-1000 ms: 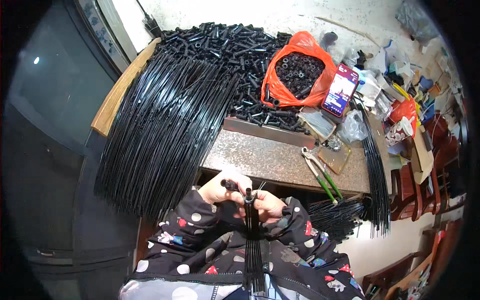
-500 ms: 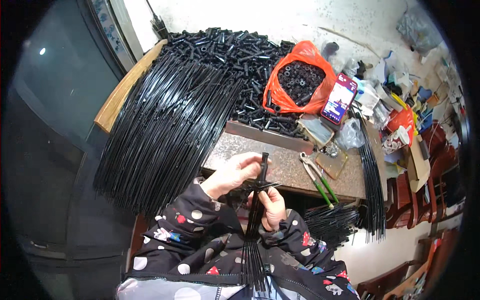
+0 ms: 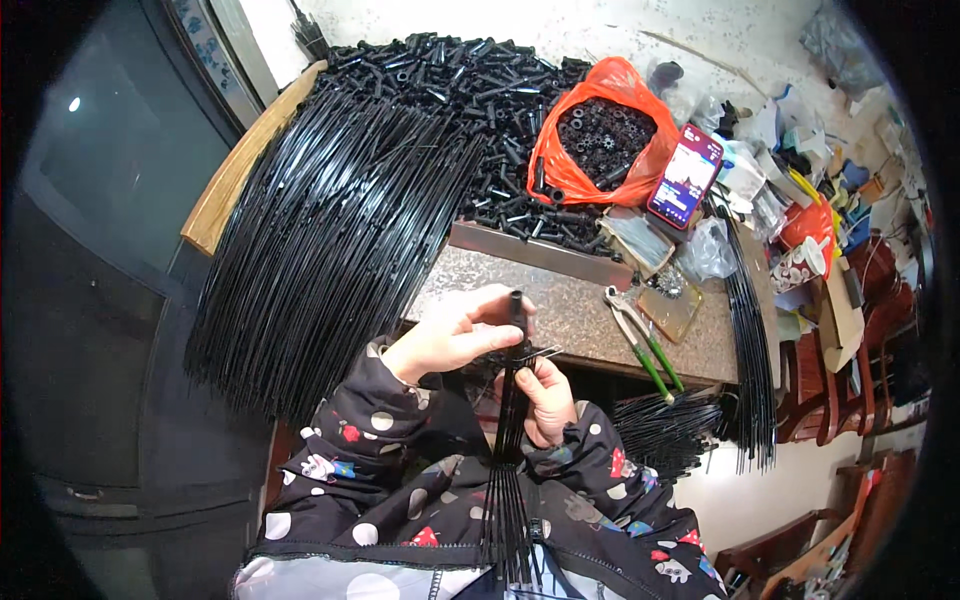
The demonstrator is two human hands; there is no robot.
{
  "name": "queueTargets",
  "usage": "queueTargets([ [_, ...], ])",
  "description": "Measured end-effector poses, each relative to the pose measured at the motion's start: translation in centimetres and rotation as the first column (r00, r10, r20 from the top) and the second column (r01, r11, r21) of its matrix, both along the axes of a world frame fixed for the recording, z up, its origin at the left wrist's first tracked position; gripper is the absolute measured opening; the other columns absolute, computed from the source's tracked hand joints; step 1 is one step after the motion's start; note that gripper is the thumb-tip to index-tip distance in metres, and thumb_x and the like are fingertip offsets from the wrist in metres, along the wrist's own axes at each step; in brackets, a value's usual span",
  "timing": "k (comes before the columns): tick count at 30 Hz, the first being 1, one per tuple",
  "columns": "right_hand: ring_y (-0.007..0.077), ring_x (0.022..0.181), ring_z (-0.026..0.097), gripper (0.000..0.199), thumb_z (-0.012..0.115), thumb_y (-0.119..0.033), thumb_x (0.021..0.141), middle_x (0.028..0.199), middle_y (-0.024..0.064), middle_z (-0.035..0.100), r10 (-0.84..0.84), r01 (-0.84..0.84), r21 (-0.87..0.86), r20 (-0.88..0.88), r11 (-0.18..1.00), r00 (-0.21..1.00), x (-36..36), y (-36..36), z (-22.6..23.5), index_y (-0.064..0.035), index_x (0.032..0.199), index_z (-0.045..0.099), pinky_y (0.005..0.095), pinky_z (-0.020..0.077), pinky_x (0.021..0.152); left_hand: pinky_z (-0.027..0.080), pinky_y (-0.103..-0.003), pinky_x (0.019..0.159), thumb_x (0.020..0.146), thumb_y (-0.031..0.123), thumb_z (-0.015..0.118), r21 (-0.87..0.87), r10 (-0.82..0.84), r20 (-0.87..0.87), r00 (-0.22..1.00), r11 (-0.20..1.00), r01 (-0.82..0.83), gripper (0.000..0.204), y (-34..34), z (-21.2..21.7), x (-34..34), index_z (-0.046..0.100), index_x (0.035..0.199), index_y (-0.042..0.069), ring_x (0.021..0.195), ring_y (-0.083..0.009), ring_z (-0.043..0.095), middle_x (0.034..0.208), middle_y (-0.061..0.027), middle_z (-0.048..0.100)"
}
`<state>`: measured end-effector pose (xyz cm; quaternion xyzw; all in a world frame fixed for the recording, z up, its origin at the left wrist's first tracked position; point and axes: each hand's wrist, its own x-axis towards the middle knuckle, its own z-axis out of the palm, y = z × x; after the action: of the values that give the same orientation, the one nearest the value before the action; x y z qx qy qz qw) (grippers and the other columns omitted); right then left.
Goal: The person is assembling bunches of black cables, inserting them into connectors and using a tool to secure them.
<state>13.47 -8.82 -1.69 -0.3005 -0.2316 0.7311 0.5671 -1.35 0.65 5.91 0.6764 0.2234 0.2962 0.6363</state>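
My left hand pinches a short black tube at the top of a bundle of thin black rods. My right hand grips that bundle just below, holding it upright in front of my chest. The rods fan out downward over my dark dotted sleeves. Both hands hover above the near edge of a brown stone-topped table.
A big sheaf of long black rods lies across the table's left. Behind it sit a heap of black tubes, an orange bag of small black parts, a phone and green-handled pliers. More rods hang at right.
My hands have risen from my lap toward the table edge. The left hand has moved up the bundle and now holds a black tube at its top.
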Motion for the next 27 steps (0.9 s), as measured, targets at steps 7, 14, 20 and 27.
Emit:
queueTargets([
  [7,0.0122,0.065,0.055,0.015,0.058,-0.017,0.084,0.076,0.0040,0.059,0.006,-0.008,-0.049,-0.043,0.999,0.999,0.4,0.2,-0.2,-0.0033,0.087,0.055,0.0256,0.0451,0.062,0.044,-0.026,0.077,0.085,0.008,0.051,0.108,0.046,-0.148,0.988,0.994,-0.030,0.029,0.0,-0.3,0.7,0.047,0.112,0.001,0.085,-0.0129,0.057,0.092,-0.0079,0.061],
  [14,0.0133,0.067,0.057,0.017,0.061,-0.020,0.081,0.078,0.0046,0.060,0.000,0.000,-0.026,-0.003,1.000,1.000,0.2,0.2,-1.2,-0.0068,0.089,0.054,0.0265,0.0480,0.062,0.045,-0.027,0.079,0.082,0.007,0.055,0.158,0.072,-0.109,0.991,0.986,-0.055,0.027,0.1,0.1,0.7,0.052,0.107,-0.002,0.088,-0.0141,0.057,0.093,-0.0072,0.061],
  [20,0.0137,0.067,0.057,0.017,0.058,-0.020,0.083,0.079,0.0048,0.059,0.030,-0.031,-0.026,-0.053,0.999,0.998,0.4,0.4,-0.5,-0.0061,0.093,0.053,0.0267,0.0469,0.062,0.046,-0.026,0.063,0.080,0.010,0.060,0.284,0.151,-0.285,0.946,0.956,-0.067,0.027,0.0,0.4,0.9,0.055,0.106,0.003,0.068,-0.0120,0.059,0.076,-0.0085,0.063],
  [27,0.0142,0.068,0.057,0.014,0.058,-0.017,0.083,0.079,0.0052,0.060,0.160,-0.166,-0.032,-0.144,0.986,0.976,0.6,0.9,-0.3,-0.0054,0.090,0.054,0.0280,0.0470,0.064,0.045,-0.024,0.054,0.083,0.011,0.056,0.116,0.090,-0.222,0.971,0.991,-0.066,0.021,-0.5,-0.5,0.0,0.054,0.101,0.001,0.062,-0.0083,0.055,0.077,-0.0051,0.062],
])
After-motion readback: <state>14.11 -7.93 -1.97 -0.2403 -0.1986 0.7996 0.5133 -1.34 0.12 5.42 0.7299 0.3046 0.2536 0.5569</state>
